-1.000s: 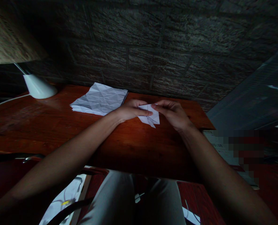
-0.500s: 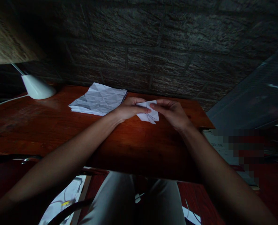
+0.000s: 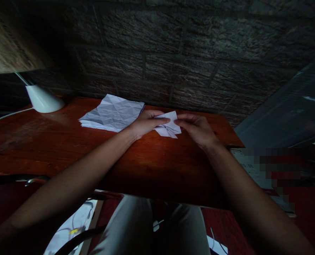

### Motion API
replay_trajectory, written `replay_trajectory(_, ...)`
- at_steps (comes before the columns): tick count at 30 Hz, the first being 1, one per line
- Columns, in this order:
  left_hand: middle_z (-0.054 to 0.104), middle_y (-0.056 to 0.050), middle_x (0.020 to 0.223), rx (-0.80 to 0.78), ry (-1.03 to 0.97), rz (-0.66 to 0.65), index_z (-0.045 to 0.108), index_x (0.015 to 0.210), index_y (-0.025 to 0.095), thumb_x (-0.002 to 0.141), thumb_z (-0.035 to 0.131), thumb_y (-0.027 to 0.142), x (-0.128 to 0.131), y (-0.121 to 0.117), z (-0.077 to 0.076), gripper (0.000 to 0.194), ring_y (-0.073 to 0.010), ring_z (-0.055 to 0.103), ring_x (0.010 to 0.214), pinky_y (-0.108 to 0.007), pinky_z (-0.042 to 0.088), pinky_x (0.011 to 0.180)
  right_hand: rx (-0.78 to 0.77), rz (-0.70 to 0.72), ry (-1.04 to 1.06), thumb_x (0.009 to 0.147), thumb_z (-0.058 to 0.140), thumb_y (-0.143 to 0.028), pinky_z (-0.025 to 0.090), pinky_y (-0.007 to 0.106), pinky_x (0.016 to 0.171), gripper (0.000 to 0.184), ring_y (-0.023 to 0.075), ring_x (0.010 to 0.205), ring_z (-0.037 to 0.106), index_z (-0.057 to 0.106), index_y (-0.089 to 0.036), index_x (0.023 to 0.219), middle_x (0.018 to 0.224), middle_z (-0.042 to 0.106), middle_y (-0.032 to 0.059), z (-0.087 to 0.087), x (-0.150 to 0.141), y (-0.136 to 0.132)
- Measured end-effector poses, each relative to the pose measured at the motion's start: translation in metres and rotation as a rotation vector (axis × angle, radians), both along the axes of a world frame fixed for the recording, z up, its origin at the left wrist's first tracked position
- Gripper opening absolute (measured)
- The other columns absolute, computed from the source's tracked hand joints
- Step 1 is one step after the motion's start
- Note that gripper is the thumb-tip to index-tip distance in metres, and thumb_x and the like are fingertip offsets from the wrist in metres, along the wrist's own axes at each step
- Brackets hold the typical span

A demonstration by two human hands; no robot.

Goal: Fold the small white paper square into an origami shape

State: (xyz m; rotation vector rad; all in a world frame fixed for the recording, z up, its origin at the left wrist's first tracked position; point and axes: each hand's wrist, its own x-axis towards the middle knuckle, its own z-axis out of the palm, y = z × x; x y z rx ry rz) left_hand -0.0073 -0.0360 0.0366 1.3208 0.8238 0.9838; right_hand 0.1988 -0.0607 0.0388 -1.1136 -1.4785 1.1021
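Note:
A small piece of folded white paper [image 3: 170, 129] is held above the wooden table [image 3: 152, 163], with a pointed flap on its lower side. My left hand [image 3: 147, 124] grips it from the left, thumb lying across the front and fingers behind. At its right edge, my right hand [image 3: 194, 127] pinches the paper between thumb and forefinger; the other fingers are curled. Just left of my left hand lies a stack of creased white paper sheets [image 3: 112, 112], its top sheet marked by a grid of fold lines.
A lamp with a white base [image 3: 44, 99] and a woven shade [image 3: 11, 42] stands on the table's left end. Behind the table rises a dark brick wall [image 3: 157, 63]. A grey panel [image 3: 285, 106] is at the right. Below the front edge are my knees [image 3: 131, 223].
The folded paper has tilted and shifted slightly up and left in my left hand. My right thumb has slid from the paper's upper face to its right edge.

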Motion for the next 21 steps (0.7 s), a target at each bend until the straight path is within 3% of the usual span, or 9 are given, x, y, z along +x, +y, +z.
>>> replay_trajectory(7,0.074,-0.001,0.078,-0.003,0.043,-0.005,0.077,0.086,0.015,0.079,0.082,0.025,0.0016,-0.0029,0.0024,0.013,-0.0105,0.066,0.068,-0.024,0.050,0.067,-0.004,0.058,0.023,0.072,0.086,-0.032,0.059,0.039,0.084,0.023,0.0190,0.081,0.071,0.082,-0.023,0.092,0.092,0.082,0.0025,-0.0003,0.0004,-0.0012)
replay_trajectory(17,0.074,-0.002,0.079,0.122,0.082,-0.058,0.076,0.083,0.015,0.076,0.083,0.028,0.0010,-0.0028,0.0025,0.016,-0.0117,0.065,0.069,-0.025,0.048,0.066,0.042,0.067,0.018,0.071,0.087,-0.033,0.055,0.034,0.072,0.039,0.0178,0.075,0.068,0.073,-0.021,0.105,0.084,0.075,0.0011,-0.0025,0.0016,0.0007)
replay_trajectory(21,0.074,-0.001,0.078,0.152,0.066,-0.008,0.077,0.085,0.015,0.078,0.081,0.027,0.0016,-0.0025,0.0023,0.015,-0.0115,0.063,0.067,-0.025,0.045,0.064,0.020,0.090,0.029,0.072,0.086,-0.034,0.059,0.037,0.079,0.044,0.0204,0.084,0.072,0.070,-0.023,0.111,0.097,0.078,0.0030,-0.0025,-0.0023,-0.0021)
